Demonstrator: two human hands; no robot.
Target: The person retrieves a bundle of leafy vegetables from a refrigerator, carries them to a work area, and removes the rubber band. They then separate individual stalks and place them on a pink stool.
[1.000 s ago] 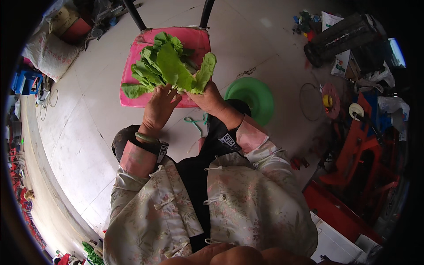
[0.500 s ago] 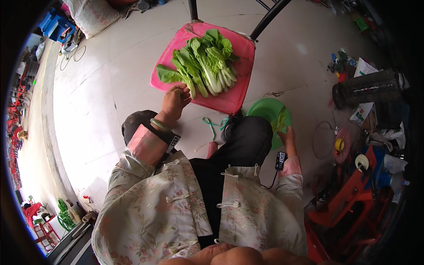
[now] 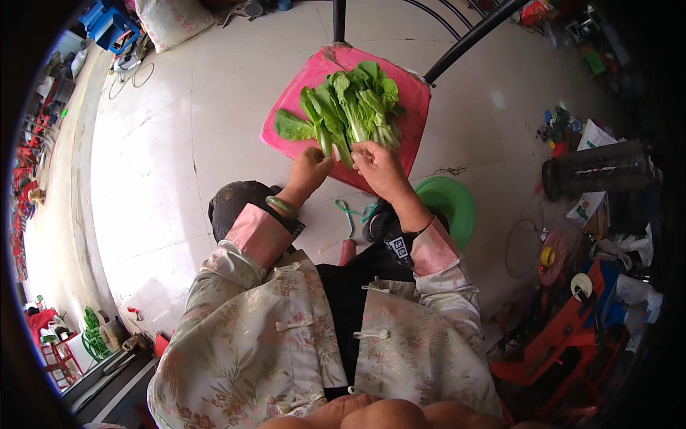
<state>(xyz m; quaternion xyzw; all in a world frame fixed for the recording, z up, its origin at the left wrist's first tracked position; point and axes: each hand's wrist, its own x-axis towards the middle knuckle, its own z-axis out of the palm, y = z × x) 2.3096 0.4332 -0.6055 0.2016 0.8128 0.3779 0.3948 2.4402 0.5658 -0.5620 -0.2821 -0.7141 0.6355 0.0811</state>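
Observation:
A pile of leafy greens [image 3: 350, 100] with pale stalks lies on the pink chair seat [image 3: 418, 125] in front of me. My left hand [image 3: 311, 170] is closed at the stalk ends on the pile's left side, fingers pinched on a stalk. Just to its right, my right hand [image 3: 376, 169] is also closed, its fingertips on the stalks at the pile's near edge. Both palms are hidden from above. A green basin [image 3: 463, 207] stands on the floor beside my right knee, partly covered by my right forearm.
Black metal bars [image 3: 468, 43] rise behind the seat. Teal cord [image 3: 349, 214] lies on the floor between my feet. To the right are an orange metal frame [image 3: 550, 339], a reel with a yellow core [image 3: 549, 256] and a dark cylinder [image 3: 600, 171]. A stuffed sack [image 3: 171, 21] stands far left.
My right hand has left the green basin, where it held a leaf, and moved up and left to the stalks. My left hand has shifted slightly right and closer to the stalk ends.

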